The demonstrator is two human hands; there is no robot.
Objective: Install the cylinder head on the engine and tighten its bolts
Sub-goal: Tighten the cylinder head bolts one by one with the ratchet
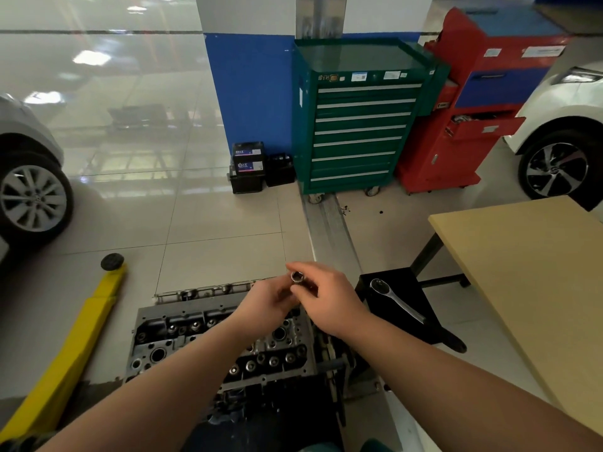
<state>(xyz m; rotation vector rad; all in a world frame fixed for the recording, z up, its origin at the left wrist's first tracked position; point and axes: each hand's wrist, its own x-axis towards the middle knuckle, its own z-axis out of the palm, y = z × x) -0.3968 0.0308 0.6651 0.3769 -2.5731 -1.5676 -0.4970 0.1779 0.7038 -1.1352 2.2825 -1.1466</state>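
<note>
**A:** Head view, the only one we've got: both hands are up together over the far end of the cylinder head (225, 337). The right hand (329, 296) pinches a socket (297, 276) by its fingertips, open end facing up at us. The left hand (269, 301) is curled in right under it, touching or gripping the lower part. We can't tell if there's an extension on there; it's hidden.

**B:** And the head itself?

**A:** Directly below our forearms, already sitting on the engine (329, 357). Its long axis runs left to right across the view, tilted a bit up toward the right. We can see bolts down in the wells, but can't tell how tight they are.

**B:** So the ratchet is the thing that matters next?

**A:** That's our guess. The ratchet (396, 300) lies on the black stool (401, 308) just right of the hands, with the drive head at the far end and the handle running back toward us and rightward. The right hand is clearly nearer to it. The wooden bench (535, 272) sits further right.
</note>
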